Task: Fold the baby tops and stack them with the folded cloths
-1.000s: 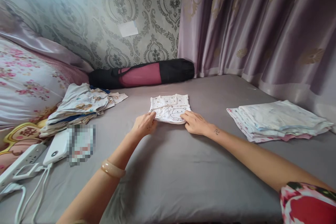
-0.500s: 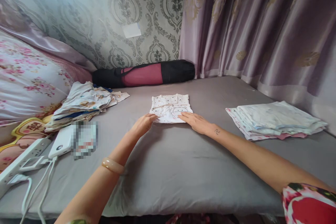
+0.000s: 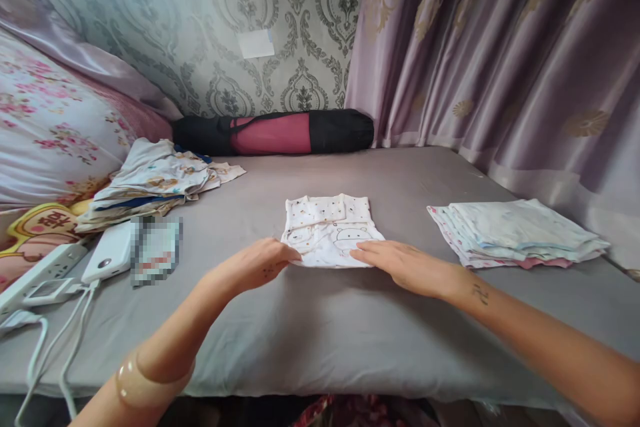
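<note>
A small white folded garment (image 3: 320, 230), printed with little dots and an outlined animal face, is on the grey bed sheet in front of me. My left hand (image 3: 267, 259) has its bent fingers closed on the near left corner. At the near right side, my right hand (image 3: 400, 263) holds the edge with fairly straight fingers on top; its thumb is hidden. A pale bangle (image 3: 150, 380) circles my left forearm.
A stack of folded cloths (image 3: 520, 233) lies at the right. On the left are a heap of clothes (image 3: 155, 177), a white power bank (image 3: 107, 253), a power strip (image 3: 45, 273) with cables, and a blurred item. A black and red long bag (image 3: 270, 133) lies along the wall.
The folded garment has come nearer to me along the bed, with both hands at its near edge. My forearms have drawn back, and the view has shifted slightly.
</note>
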A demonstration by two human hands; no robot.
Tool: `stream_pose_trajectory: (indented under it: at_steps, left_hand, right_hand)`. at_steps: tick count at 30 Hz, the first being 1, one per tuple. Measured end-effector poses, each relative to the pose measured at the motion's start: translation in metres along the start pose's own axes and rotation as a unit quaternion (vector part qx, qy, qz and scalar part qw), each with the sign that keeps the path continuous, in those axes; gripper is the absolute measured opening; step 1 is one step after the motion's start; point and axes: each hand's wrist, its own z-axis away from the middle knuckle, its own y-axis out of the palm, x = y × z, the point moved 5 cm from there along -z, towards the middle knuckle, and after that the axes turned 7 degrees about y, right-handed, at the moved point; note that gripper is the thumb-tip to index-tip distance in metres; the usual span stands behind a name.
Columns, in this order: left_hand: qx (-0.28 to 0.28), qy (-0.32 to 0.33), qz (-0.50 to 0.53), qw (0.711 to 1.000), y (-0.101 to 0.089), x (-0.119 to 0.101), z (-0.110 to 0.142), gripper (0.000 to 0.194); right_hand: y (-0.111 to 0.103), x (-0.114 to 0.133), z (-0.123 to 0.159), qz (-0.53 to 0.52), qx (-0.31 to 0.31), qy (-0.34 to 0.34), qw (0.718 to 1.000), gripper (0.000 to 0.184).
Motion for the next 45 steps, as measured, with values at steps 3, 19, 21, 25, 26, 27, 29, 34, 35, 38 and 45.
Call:
stream_pose_trajectory:
  at_steps: [3, 19, 21, 25, 26, 27, 29, 34, 35, 38, 45]
  left_hand:
    - [0.0, -0.015, 0.041, 0.999, 0.002, -0.002, 0.004, 0.027]
    - [-0.274, -0.336, -0.026, 0.901, 0.02, 0.067, -0.063, 0.024]
    - [-0.24, -0.36, -0.047, 0.9, 0.022, 0.073, -0.069, 0.024]
    - [-0.184, -0.392, -0.076, 0.898, 0.024, 0.08, -0.076, 0.023]
    - [-0.173, -0.398, -0.081, 0.897, 0.025, 0.081, -0.077, 0.023]
    - [-0.164, -0.403, -0.085, 0.896, 0.026, 0.082, -0.078, 0.023]
    - [-0.151, -0.411, -0.094, 0.894, 0.027, 0.083, -0.079, 0.024]
    - [-0.138, -0.421, -0.101, 0.891, 0.026, 0.085, -0.082, 0.025]
    - [-0.132, -0.425, -0.102, 0.89, 0.025, 0.085, -0.083, 0.025]
    - [-0.117, -0.436, -0.102, 0.886, 0.023, 0.088, -0.086, 0.027]
    - [-0.103, -0.451, -0.102, 0.88, 0.023, 0.096, -0.089, 0.029]
  right_hand:
    - [0.0, 0.004, 0.007, -0.04, 0.014, -0.025, 0.999, 0.074]
    - [-0.018, -0.036, -0.078, 0.072, -0.195, 0.292, 0.934, 0.036]
    - [-0.014, -0.045, -0.088, 0.082, -0.189, 0.315, 0.927, 0.035]
    - [-0.007, -0.06, -0.1, 0.079, -0.175, 0.347, 0.918, 0.035]
    - [-0.005, -0.062, -0.102, 0.075, -0.17, 0.353, 0.917, 0.034]
    - [-0.004, -0.065, -0.103, 0.069, -0.165, 0.358, 0.916, 0.034]
    - [-0.003, -0.068, -0.104, 0.055, -0.157, 0.37, 0.914, 0.032]
    - [-0.002, -0.078, -0.107, 0.008, -0.16, 0.4, 0.902, 0.03]
    - [-0.002, -0.081, -0.108, 0.001, -0.163, 0.406, 0.899, 0.03]
    - [0.0, -0.087, -0.111, -0.012, -0.168, 0.421, 0.891, 0.03]
    - [0.001, -0.094, -0.115, -0.008, -0.166, 0.436, 0.884, 0.031]
